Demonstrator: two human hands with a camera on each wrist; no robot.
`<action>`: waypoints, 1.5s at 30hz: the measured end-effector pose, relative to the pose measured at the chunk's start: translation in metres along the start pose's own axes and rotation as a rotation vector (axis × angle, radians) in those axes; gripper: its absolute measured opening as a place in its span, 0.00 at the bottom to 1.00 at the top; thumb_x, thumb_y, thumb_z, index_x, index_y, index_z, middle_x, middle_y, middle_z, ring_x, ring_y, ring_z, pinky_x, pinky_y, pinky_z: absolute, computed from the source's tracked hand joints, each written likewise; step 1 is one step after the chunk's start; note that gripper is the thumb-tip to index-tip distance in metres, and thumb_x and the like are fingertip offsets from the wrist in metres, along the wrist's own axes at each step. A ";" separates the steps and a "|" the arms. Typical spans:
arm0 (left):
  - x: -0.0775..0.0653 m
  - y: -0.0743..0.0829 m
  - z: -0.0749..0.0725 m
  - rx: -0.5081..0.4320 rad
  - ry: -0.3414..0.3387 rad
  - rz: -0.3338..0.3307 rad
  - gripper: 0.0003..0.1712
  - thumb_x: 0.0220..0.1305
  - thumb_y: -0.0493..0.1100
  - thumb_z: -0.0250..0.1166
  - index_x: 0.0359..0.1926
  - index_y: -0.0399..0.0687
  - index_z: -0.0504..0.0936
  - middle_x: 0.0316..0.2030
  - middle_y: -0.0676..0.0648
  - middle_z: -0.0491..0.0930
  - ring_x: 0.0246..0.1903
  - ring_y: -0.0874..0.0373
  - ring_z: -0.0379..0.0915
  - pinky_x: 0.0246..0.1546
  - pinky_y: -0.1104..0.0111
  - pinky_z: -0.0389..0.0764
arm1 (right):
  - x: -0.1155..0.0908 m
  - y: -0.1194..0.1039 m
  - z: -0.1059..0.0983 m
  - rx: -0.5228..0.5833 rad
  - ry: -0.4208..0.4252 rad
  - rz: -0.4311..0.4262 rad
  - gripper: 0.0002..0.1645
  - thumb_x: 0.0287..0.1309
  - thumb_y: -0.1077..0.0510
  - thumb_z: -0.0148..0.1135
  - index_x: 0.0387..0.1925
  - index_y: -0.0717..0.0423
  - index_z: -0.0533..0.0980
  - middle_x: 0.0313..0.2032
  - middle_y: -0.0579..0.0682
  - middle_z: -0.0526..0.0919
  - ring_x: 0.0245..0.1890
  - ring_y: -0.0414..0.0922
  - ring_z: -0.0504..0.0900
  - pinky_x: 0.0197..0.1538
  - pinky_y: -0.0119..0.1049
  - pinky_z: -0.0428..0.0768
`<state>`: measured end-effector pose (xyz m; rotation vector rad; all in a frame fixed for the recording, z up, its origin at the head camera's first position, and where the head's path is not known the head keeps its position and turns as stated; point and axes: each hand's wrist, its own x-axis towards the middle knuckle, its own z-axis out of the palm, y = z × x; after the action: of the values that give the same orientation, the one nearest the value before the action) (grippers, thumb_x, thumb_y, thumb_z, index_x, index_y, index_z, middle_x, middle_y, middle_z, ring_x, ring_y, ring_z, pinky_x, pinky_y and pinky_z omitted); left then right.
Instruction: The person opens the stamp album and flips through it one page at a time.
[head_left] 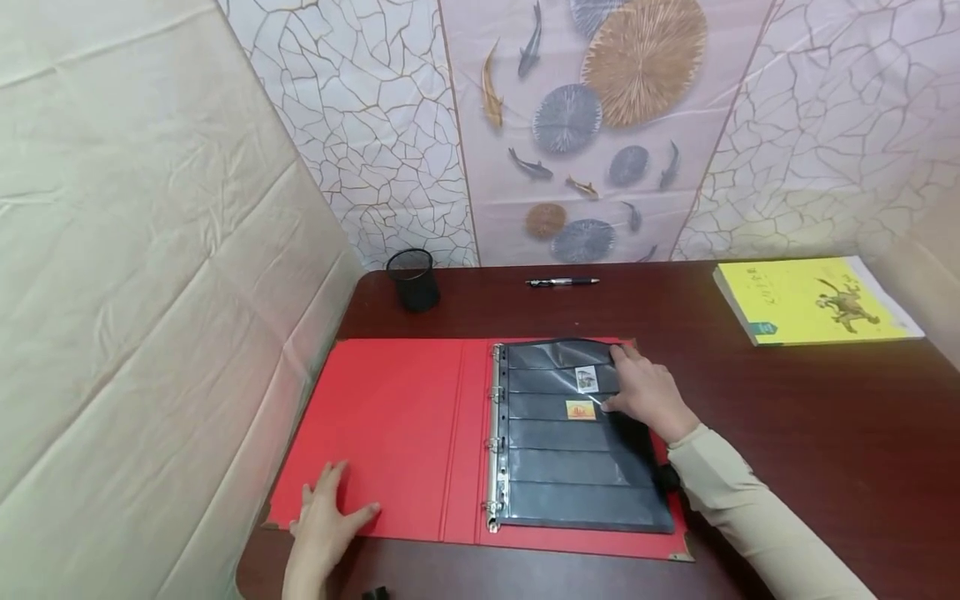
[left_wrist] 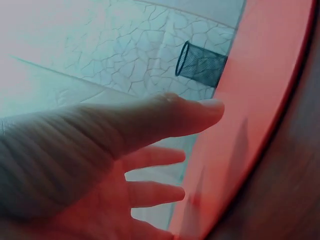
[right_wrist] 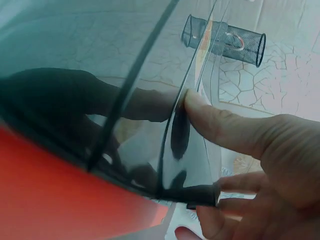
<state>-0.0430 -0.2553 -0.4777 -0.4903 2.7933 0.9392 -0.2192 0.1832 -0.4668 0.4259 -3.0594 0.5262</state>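
A red ring binder (head_left: 390,417) lies spread flat on the table, with metal rings (head_left: 492,446) along its middle. Its black stamp page (head_left: 577,465) has clear pocket strips; a whitish stamp (head_left: 587,379) and a yellow-orange stamp (head_left: 581,410) show in the upper part. My right hand (head_left: 647,392) pinches the page's upper right edge. In the right wrist view, the thumb (right_wrist: 220,122) lies on the pocket side while the fingers curl behind the edge. Fingers spread, my left hand (head_left: 324,521) is at the lower left corner of the cover, holding nothing.
A black mesh pen cup (head_left: 417,287) stands at the back left. Behind the binder lies a pen (head_left: 562,282), and a yellow book (head_left: 813,302) is at the back right. A small black object (head_left: 375,593) shows at the bottom edge. Fabric walls border the table.
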 end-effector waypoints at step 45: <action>0.001 0.006 0.011 0.083 -0.012 -0.026 0.47 0.51 0.51 0.80 0.68 0.38 0.73 0.73 0.24 0.52 0.68 0.14 0.35 0.50 0.16 0.43 | -0.070 0.000 -0.038 0.715 -0.198 0.061 0.46 0.62 0.72 0.58 0.72 0.79 0.44 0.55 0.75 0.75 0.45 0.60 0.82 0.41 0.47 0.82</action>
<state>-0.0453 -0.2444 -0.4828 -0.5062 2.7947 0.8150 -0.1532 0.2141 -0.4345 0.3987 -2.9636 1.6778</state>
